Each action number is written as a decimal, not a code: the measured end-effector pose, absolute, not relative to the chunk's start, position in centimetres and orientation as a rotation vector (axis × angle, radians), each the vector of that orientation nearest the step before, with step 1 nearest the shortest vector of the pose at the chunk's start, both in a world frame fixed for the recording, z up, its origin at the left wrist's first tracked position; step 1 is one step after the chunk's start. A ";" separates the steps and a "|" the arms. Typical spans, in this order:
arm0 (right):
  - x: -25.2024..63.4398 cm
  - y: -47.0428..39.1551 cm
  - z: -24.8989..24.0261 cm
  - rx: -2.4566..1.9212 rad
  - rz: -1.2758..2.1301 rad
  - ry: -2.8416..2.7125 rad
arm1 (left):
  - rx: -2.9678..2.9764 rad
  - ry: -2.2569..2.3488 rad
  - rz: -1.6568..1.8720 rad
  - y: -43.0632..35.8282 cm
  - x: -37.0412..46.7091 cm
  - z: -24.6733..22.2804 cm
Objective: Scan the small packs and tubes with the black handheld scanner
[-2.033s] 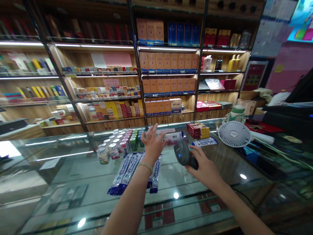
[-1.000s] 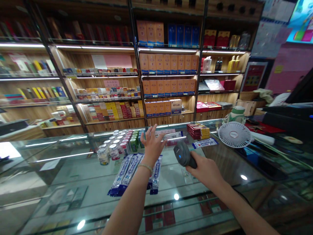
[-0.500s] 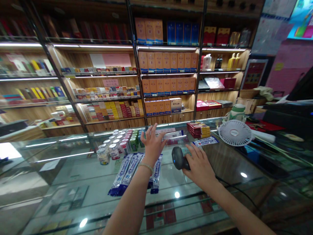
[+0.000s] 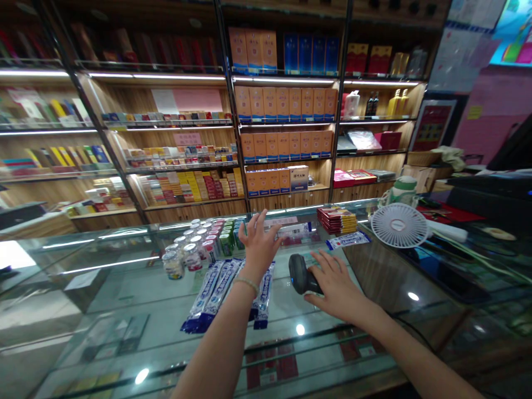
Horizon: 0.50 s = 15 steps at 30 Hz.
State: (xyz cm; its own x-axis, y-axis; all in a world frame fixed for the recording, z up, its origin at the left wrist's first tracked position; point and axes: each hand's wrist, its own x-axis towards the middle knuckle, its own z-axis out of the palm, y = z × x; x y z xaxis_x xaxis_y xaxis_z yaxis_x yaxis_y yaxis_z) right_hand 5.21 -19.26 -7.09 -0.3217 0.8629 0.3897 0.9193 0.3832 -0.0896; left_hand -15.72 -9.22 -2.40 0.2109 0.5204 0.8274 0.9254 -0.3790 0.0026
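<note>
My left hand (image 4: 260, 244) is open with fingers spread, above the far end of several blue-and-white long packets (image 4: 216, 296) on the glass counter. It holds nothing, and my forearm hides part of the packets. To the right, a black handheld barcode scanner (image 4: 300, 274) rests on the glass. My right hand (image 4: 336, 288) is over its handle, fingers stretched out and thumb apart, so the handle's end is hidden. Beyond the left hand are rows of small jars and tubs (image 4: 192, 256) with white, pink and green colours. One more blue-and-white packet (image 4: 348, 240) lies past the right hand.
A stack of red-and-yellow packs (image 4: 336, 220) stands at the counter's far side. On the right are a white fan (image 4: 399, 225), a green-and-white flask (image 4: 404, 191) and a cable. Shelves with orange boxes (image 4: 288, 145) line the back wall.
My right hand has loosened from the scanner, its thumb and fingers spreading apart. The scanner has shifted slightly left and down. My left hand stays almost where it was.
</note>
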 end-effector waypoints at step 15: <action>10.2 -10.8 -3.2 -1.184 -0.736 -2.142 | -1.976 -1.321 -1.024 -9.3 -15.7 -2.3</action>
State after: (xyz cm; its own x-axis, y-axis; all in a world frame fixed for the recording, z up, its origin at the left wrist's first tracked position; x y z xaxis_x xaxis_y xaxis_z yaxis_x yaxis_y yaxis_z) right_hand 10.21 -10.82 -3.22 -0.4399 0.5523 0.7081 0.8710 0.4546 0.1865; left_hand -15.66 -9.32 -2.27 0.2279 0.5134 0.8273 0.9291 -0.3688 -0.0271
